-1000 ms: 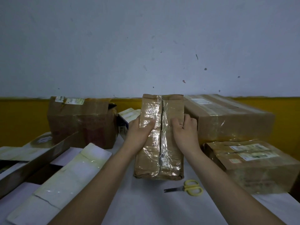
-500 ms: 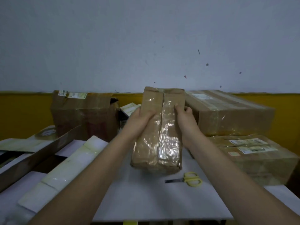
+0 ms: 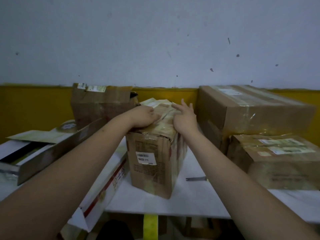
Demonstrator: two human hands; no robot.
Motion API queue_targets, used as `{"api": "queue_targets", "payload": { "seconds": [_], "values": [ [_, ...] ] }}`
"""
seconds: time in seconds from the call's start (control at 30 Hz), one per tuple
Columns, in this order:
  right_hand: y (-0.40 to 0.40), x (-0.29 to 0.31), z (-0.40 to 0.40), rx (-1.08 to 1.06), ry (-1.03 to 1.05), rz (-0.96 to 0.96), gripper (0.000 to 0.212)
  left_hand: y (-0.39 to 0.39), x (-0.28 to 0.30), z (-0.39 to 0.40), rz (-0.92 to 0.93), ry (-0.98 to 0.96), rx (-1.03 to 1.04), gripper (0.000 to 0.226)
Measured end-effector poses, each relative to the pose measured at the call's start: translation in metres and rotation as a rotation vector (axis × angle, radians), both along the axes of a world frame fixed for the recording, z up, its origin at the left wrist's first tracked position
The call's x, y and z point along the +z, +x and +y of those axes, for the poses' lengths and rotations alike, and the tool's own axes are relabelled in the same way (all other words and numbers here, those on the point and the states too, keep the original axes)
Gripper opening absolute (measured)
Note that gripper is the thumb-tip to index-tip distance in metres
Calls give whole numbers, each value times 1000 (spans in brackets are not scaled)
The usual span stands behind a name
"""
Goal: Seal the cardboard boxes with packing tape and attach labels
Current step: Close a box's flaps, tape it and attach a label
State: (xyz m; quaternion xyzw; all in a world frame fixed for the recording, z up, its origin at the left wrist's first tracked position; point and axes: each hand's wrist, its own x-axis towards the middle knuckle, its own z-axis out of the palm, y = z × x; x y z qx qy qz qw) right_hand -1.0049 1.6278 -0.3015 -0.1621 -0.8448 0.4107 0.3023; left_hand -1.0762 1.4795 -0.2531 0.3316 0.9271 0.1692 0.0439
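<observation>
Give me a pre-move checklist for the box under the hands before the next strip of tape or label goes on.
1. Box standing flat on the table: ok.
2. Left hand pressing the top down: ok.
3. Right hand gripping: not ok, fingers spread, resting at the top's right edge.
4. Top seam fully taped: cannot tell, glossy film shows but the hands cover part.
5. Label on box: ok, white sticker on the near face.
6. Scissors within reach: ok, beside the box, partly hidden by the right forearm.

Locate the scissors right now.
Head view: the scissors lie on the white table, right of the centre box, mostly hidden behind the right forearm; only the blades show.
</observation>
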Motion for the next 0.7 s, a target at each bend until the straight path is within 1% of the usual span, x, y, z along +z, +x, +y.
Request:
{"api": "queue_targets", "payload": {
  "seconds": [0.07, 0.13, 0.17, 0.23, 0.27, 0.37, 0.43, 0.47, 0.57, 0.63, 0.7],
  "values": [
    [-7, 3, 0, -2, 126, -84, 41, 15, -12, -4, 47, 51, -10, 59],
    [-11, 4, -1, -8, 249, -136, 31, 32, -30, -7, 170, 76, 23, 59],
    [-10, 7, 0, -1, 332, -170, 33, 38, -37, -8, 249, 90, 53, 59],
    [-5, 14, 0, 36, 505, -247, 45, 42, -43, -10, 353, 139, 51, 56],
    [-2, 16, 1, 45, 550, -283, 52, 39, -42, -12, 365, 147, 18, 54],
    [6, 15, 6, 69, 655, -348, 75, 21, -40, -23, 332, 141, -90, 51],
    [15, 10, 8, 69, 762, -342, 92, 7, -41, -32, 292, 185, -144, 51],
    [19, 7, 9, 74, 817, -324, 96, 2, -41, -36, 278, 222, -170, 49],
    [35, 2, 14, 90, 928, -292, 100, -13, -43, -40, 301, 303, -227, 51],
    [44, 0, 15, 88, 976, -313, 105, -22, -43, -38, 336, 298, -233, 53],
    [46, -6, 14, 29, 1024, -324, 103, -30, -45, -35, 369, 284, -221, 56]
  ]
}}
